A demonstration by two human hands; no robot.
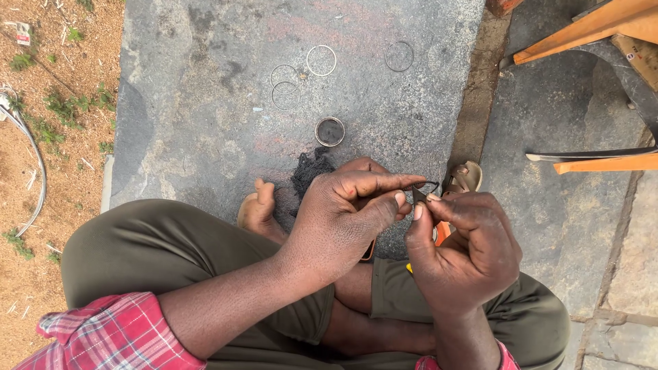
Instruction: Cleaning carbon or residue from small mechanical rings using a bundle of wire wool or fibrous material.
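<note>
Small dark wire piece [426,186], bent to a loop or point, pinched between both hands above the crossed legs, exact shape hard to make out. Left hand [349,212] closed around it from the left, forefinger stretched over the top and thumb pressed beneath, remaining fingers curled in. Right hand [466,250] likewise closed, thumb and forefinger nipping the near end of the wire, other fingers folded toward the palm (something orange and yellow showing just under this hand, not identifiable). Directly beyond the left hand, touching nothing but the slab: a heap of black powder or fibre [310,170], and a little further out a short metal ring with a dark interior [330,131]. Well beyond that, four thin wire hoops lying flat: two overlapping [284,85], one pale [321,60], one darker [399,56] off to the right. All resting on a grey stone slab [205,103]. Sandalled foot [462,178] just beyond the right hand; bare foot [259,211] to the left of the left hand. Olive trousers [151,247] and red checked sleeve [116,332] nearest the camera. Orange wooden frame [589,27] far right of the right hand; bare earth with sparse weeds [48,123] far left.
</note>
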